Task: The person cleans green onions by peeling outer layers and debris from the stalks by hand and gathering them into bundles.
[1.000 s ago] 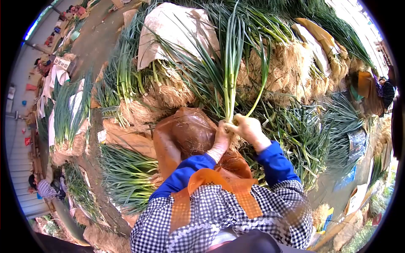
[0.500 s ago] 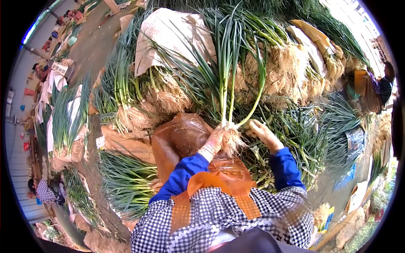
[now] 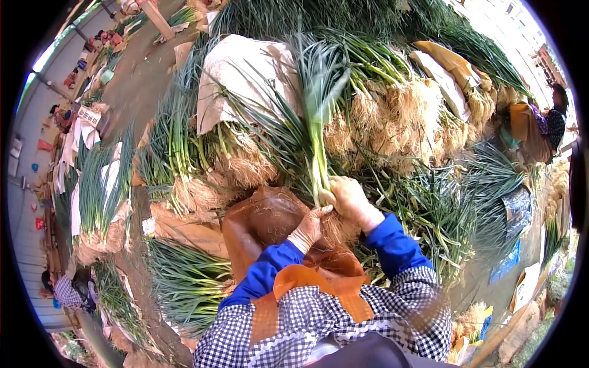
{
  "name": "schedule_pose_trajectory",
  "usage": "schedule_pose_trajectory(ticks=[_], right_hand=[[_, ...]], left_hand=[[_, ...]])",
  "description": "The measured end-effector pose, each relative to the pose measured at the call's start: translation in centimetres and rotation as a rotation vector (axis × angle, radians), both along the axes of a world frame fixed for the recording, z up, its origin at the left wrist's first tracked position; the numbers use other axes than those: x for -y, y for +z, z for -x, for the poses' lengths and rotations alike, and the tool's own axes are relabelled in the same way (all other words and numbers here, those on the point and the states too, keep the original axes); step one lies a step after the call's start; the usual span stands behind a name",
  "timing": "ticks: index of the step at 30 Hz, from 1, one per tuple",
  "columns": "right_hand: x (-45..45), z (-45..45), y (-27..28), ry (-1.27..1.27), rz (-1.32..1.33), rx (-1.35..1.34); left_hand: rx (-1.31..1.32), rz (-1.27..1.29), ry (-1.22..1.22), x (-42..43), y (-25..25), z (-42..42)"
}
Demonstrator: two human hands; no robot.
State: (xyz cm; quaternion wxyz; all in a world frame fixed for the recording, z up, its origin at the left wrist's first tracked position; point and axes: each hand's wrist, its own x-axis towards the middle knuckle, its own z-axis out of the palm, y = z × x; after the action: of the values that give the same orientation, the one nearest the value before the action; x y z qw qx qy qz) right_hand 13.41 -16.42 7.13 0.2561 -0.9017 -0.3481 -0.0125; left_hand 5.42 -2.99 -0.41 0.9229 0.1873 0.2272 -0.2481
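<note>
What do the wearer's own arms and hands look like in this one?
The left hand and right hand are ungloved. Bright blue sleeves reach the wrists, with black-and-white checked cloth further up the arms.

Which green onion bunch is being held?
The green-leaved, pale-stalked bunch at centre: the bare left hand and bare right hand grip it near its roots. Neither touches the other green bunches.
</note>
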Motion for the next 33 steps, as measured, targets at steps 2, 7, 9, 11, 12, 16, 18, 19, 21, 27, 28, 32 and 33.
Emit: schedule_pose_trajectory(ticks=[2, 7, 9, 11, 12, 16, 18, 19, 21, 27, 28, 32, 33], right_hand=[[-0.2, -3.2, 2.5, -0.11, -0.029, -0.144], [4.0, -20.0, 2.9, -0.68, 0.091, 0.164], [5.0, -24.2, 1.0, -0.658, 0.173, 0.052], [5.4, -25.6, 0.3, -0.538, 0.203, -0.288], [5.4, -25.6, -0.5, -0.503, 0.013, -0.357], [3.6, -14.5, 2.8, -0.512, -0.111, -0.099], [4.1, -7.5, 0.6, -0.441, -0.125, -0.015], [3.8, -3.9, 0.0, -0.37, -0.086, 0.107], [3.7, 1.7, 0.2, -0.205, -0.187, -0.018], [4.2, -0.6, -1.1, -0.476, -0.239, -0.523], [2.8, -1.8, -2.2, -0.503, -0.555, -0.651], [0.2, -6.7, -5.4, -0.469, -1.077, -0.801], [-0.9, -7.6, -5.8, -0.473, -1.07, -0.694]], left_hand=[[0.156, -0.037, -0.064, -0.2, 4.7, 0.4], [0.564, 0.063, 0.166, -4.4, 14.8, 0.0], [0.716, 0.088, 0.242, -5.6, 18.1, 0.2], [0.775, 0.068, 0.29, -6.6, 17.7, -0.2], [0.69, -0.055, 0.31, -7.1, 15.6, -0.2], [0.363, -0.354, 0.333, -5.9, 10.5, -0.8], [0.286, -0.306, 0.232, -3.5, 8.7, -0.5], [0.256, -0.245, 0.16, -2.9, 5.4, -0.4], [0.287, 0.062, 0.098, -0.6, 0.5, 0.2], [0.164, -0.485, 0.171, 3.6, -0.2, 1.1], [0.153, -0.498, 0.15, 3.5, -0.4, 1.3], [0.122, -0.447, 0.204, 3.7, -0.4, 1.4], [0.098, -0.467, 0.245, 3.6, -0.3, 1.1]])
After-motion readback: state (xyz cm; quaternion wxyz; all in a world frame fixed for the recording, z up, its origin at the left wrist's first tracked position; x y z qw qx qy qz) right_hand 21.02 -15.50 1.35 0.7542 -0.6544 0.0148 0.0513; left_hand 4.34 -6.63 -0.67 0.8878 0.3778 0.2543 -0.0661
